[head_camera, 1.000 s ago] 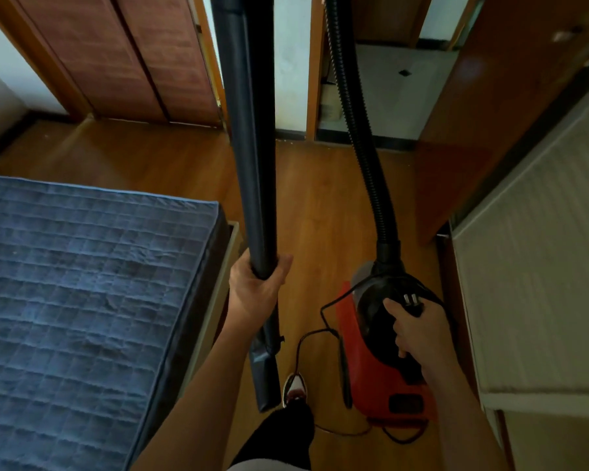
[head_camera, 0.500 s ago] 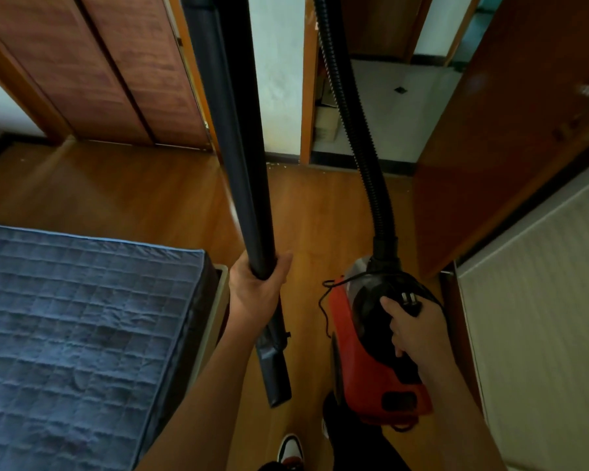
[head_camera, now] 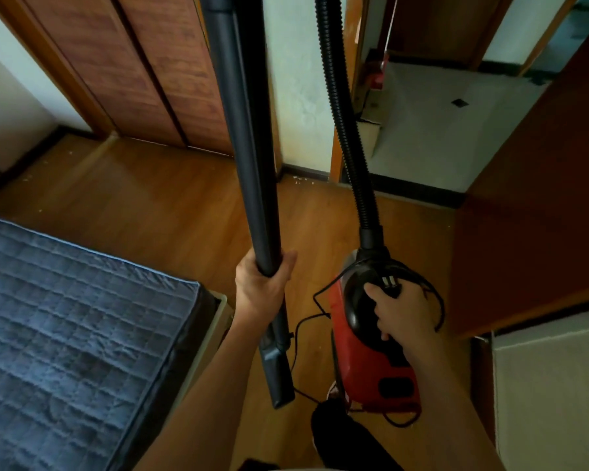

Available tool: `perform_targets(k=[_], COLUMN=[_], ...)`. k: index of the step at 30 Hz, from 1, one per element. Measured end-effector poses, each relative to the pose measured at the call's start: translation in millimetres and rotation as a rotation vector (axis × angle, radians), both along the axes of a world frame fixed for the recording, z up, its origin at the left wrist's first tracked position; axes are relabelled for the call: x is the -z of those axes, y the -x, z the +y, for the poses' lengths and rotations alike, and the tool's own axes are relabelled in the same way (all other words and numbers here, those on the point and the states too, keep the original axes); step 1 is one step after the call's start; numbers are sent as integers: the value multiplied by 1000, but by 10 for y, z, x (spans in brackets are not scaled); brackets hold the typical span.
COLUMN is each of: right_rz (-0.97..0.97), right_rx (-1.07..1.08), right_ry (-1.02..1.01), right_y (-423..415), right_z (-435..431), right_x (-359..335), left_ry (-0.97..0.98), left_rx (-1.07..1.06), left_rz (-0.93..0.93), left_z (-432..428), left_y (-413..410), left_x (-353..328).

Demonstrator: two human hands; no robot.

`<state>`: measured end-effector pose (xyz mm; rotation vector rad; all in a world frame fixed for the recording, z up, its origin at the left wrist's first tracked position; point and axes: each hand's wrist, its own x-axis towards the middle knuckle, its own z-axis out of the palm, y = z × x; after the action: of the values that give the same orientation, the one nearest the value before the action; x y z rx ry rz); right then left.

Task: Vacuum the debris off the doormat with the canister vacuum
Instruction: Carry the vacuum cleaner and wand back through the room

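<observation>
Both hands keep the holds they had half a second ago, but the room has slid down in the view: the corner of the blue quilted mattress (head_camera: 68,334) sits lower, more of the pale room beyond the doorway shows, and the black cord (head_camera: 296,334) loops out wider to the left of the vacuum (head_camera: 364,368) than it did. The red and black vacuum is directly under the right hand (head_camera: 402,311), over the wooden floor (head_camera: 157,212) between the mattress and the brown door (head_camera: 531,232) on the right. Its ribbed hose (head_camera: 346,130) rises from its front end and leaves the top of the view. The right hand's fingers are curled round the black carrying handle on top of the vacuum, and the cord's plug (head_camera: 389,283) sticks up from under them, prongs upward. The left hand (head_camera: 262,290) is wrapped tight round the dark wand (head_camera: 249,147) near its lower end, thumb on the right side. The wand stands nearly upright, and its slanted tip hangs below the hand, beside the mattress corner. Pale specks (head_camera: 300,180) lie on the floor at the doorway threshold.
</observation>
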<state>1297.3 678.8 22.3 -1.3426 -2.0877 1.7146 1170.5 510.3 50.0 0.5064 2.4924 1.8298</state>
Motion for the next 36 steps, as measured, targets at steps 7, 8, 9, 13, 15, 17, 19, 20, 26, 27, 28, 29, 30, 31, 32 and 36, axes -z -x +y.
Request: perform_targets(k=[7,8,9,13,15,17,19,20,26,27,28,29,30,31,32,36], right_rz=[68,63,56,51,55,56,49,43,22,18,15,11,13,16,20,36], right_rx=[-110,-128,-142,-187,-213,-235,-245,-253,-306,-318,-329,-340,-351,-365,-383,-416], right_ry=[3,0,-6,-18,-23,-26,-30,-30,-9,-11,-16,-22,-30,-41,-53,-65], right_y=[755,855,959,1367,1550,1752,2000,2143,3216,3416,3615,3803,3989,4169,4355,5026], right_z=[674,741,805,964,993,1013,1041,1052,1067,1062,1056,1046,1028,1009,986,878], right_x=[-142,-147,-144,-86,-54,-36,-23,-15,47,52,52,49,35,14,-21,-84], left_ry=[-46,-53,-61,-115,-112,-115,-101,-96,-134,-140,-141,-140,-142,-147,-150,-173], left_rx=[-109,-129,-148,-228,-231,-235,-251,-257,-270,-274,-280,-290,-298,-304,-307,-335], left_rz=[19,26,40,72,86,95,94,94,106,110,107,97,88,86,93,52], left_z=[512,546,580,654,651,634,622,617,547,528,511,494,475,453,434,328], left_y=[512,598,688,1040,1209,1390,1613,1738,2753,2948,3145,3341,3533,3715,3893,4504], left_x=[-77,-89,-99,-101,-92,-76,-38,-17,149,174,189,198,197,190,171,101])
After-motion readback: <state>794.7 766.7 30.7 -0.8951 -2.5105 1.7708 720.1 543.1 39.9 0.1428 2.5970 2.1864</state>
